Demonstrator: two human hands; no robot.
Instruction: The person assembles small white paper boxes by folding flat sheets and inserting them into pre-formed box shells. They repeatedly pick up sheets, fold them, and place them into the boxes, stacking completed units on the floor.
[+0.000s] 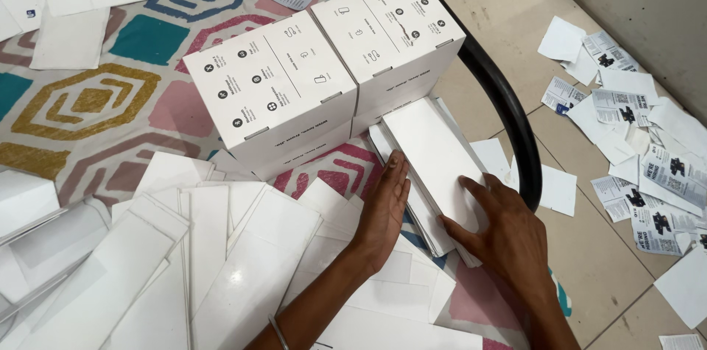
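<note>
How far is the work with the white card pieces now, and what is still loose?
Done: two white boxes stand closed side by side on the patterned mat. In hand: the left hand and right hand press a stack of flat white pieces from both sides, squaring it. Left: many loose flat pieces lie spread on the mat, and leaflets are scattered on the floor.

Bright, even light; soft shadows, sharp focus, slight edge distortion.

Leaflets (648,173) across the tiled floor (508,19)
</note>
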